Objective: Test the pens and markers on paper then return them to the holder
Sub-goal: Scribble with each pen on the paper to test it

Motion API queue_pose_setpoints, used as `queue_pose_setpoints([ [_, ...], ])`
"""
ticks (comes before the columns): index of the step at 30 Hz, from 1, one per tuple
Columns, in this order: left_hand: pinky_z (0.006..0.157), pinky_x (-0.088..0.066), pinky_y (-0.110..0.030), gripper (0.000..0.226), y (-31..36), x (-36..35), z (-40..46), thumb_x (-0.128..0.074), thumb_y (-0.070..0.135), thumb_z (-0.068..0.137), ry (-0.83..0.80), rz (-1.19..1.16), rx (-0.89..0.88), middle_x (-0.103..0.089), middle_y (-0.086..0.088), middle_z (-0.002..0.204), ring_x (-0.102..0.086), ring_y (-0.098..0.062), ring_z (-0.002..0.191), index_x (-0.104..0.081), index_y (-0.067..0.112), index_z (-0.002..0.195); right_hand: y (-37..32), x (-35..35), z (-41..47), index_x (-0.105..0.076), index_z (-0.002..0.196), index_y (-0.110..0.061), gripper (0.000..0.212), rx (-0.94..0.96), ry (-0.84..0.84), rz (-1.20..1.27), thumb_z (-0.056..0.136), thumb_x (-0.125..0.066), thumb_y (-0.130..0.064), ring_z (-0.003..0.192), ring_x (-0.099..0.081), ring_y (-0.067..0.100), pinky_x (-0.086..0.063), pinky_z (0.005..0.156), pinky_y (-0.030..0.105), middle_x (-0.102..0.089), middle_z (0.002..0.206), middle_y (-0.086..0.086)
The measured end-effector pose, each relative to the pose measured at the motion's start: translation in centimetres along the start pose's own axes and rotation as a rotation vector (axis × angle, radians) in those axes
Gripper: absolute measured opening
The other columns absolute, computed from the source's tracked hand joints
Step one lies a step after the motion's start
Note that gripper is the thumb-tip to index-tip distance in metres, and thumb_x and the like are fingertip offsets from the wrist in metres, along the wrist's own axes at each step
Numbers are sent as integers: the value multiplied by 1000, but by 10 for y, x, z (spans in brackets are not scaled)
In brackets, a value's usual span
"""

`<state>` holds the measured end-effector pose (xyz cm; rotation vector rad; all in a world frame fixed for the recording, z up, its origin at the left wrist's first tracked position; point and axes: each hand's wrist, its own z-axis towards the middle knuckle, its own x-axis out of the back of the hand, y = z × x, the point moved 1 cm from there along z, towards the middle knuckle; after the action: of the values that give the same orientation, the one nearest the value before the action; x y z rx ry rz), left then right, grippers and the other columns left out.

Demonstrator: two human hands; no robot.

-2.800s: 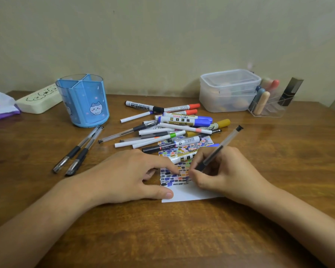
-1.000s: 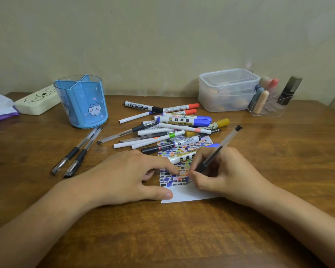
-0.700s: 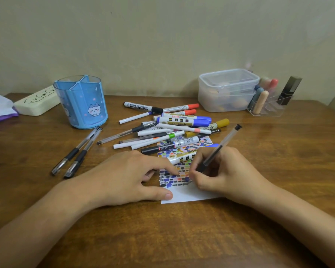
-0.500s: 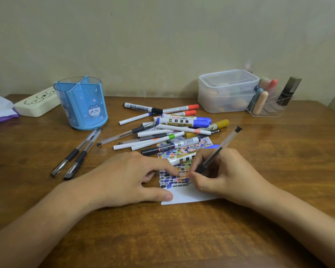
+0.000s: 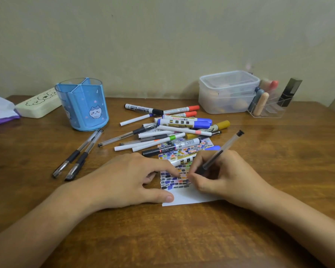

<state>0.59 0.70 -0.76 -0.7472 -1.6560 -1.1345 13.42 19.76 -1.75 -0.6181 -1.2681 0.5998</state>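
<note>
On the wooden table (image 5: 278, 151), the left hand (image 5: 124, 182) lies flat pinning the flimsy paper (image 5: 190, 197) (it would slide easily) while the right hand (image 5: 226, 178) pinches a light, stiff gel pen (image 5: 220, 151) low near its tip.

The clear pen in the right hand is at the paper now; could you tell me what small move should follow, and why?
Probably lift the clear pen and carry it to the blue holder. The right hand has its tip on the paper at the swatch rows, the left hand steadies the sheet, and the holder looks empty.
</note>
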Motion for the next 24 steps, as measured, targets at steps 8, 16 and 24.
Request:
queue_pose_setpoints([
  [8,55,-30,-23,24,-1,3,-1,-62,52,88,128,-251,-3,-45,1,62,-44,-11,57,-60,53,113,0,3,1,-64,89,-17,13,29,85,240,88,-77,-15,59,-63,19,-51,57,36,-70,73,4],
  [16,76,-48,-46,33,-4,7,-2,-41,14,101,404,-395,36,-59,6,83,-57,-14,80,-58,41,109,-1,10,6,-63,88,-8,15,-71,153,413,88,-72,-20,52,-56,14,-45,47,22,-63,63,-2],
  [24,74,-54,-39,26,-1,11,-3,-49,11,99,594,-414,-22,-69,15,94,-65,-14,83,-59,35,103,-5,12,5,-61,89,-11,9,-134,196,553,95,-63,-18,59,-64,18,-47,50,24,-67,62,-2],
])
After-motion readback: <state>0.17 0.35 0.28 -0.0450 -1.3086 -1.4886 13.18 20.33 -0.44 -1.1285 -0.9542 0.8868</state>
